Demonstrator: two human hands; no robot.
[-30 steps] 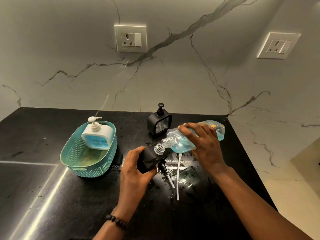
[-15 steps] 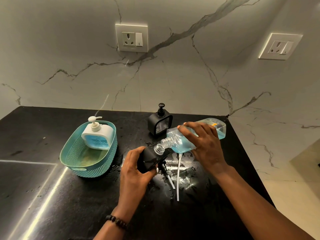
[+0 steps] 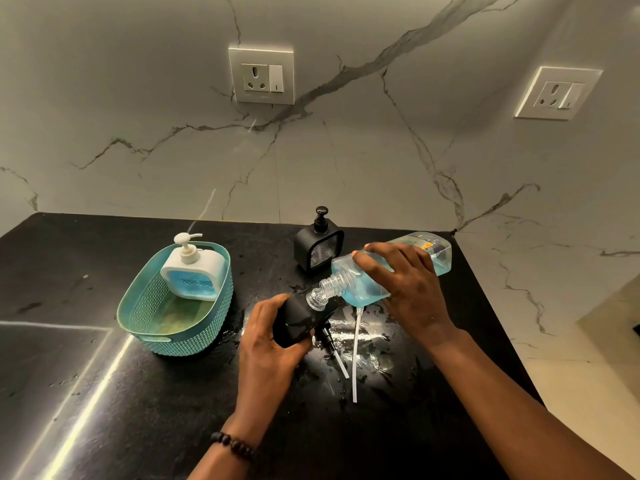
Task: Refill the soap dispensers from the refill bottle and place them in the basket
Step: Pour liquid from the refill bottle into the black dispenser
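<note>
Two hands are working at the counter (image 3: 104, 393): the left hand (image 3: 270, 337) is gripping a black dispenser (image 3: 299, 318), the right hand (image 3: 405, 285) is tilting the refill bottle (image 3: 363, 285) into it. At nine o'clock, the basket (image 3: 180, 327) is holding a white dispenser (image 3: 194, 271).

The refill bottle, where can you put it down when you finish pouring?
Bare counter lies left of the basket, and more in front of the basket beside the left hand. It is crowded and wet under the refill bottle, where two pump tubes lie, by the black dispenser.
</note>
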